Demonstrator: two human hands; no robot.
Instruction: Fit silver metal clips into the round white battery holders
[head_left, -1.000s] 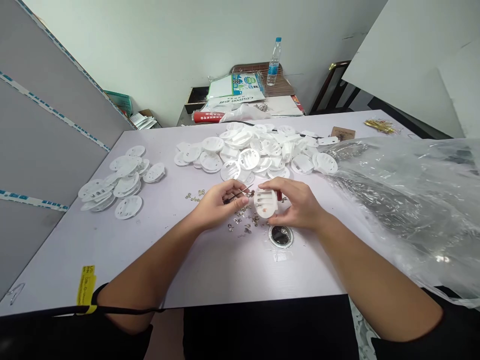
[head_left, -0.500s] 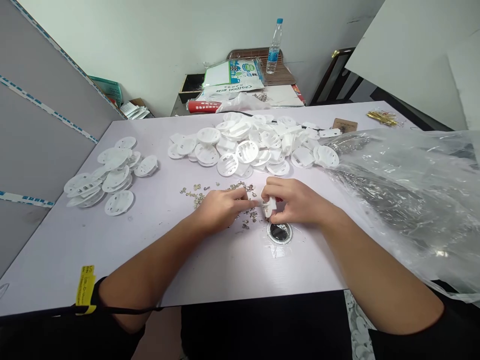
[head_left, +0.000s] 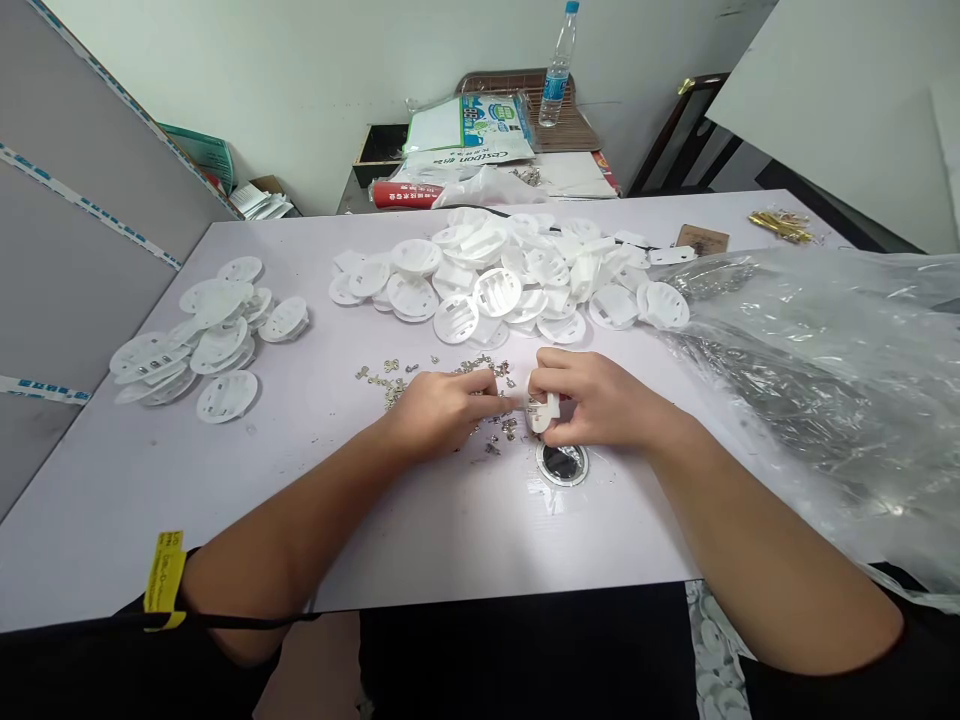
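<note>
At the far left, the partition (head_left: 60,260) stands along the counter's (head_left: 420,545) left edge. Just in from that edge lie the left discs (head_left: 217,345), white and overlapping, with one in front. A strip of counter shows between them and the metal bits (head_left: 487,425), and a broad one runs from the forearms' inner sides to the straight front edge.

The left hand (head_left: 442,415) is low over the metal bits, well back from the front edge. Its grip is curled, a finger reaching to the held disc (head_left: 543,413); whether it is clamped on anything, I cannot tell. Behind, the disc heap (head_left: 495,280) spreads near the back edge, apart from both hands.

The held disc is at the right hand's (head_left: 592,400) fingertips, just behind the round mirror-like piece (head_left: 562,463). The right grip is clamped on it, thumb below and fingers above. It is white and tilted, with a raised block toward the palm; small marks show on its face, too blurred to read.

Farther right, the clear plastic (head_left: 832,400) covers the counter's side, near the right forearm.
</note>
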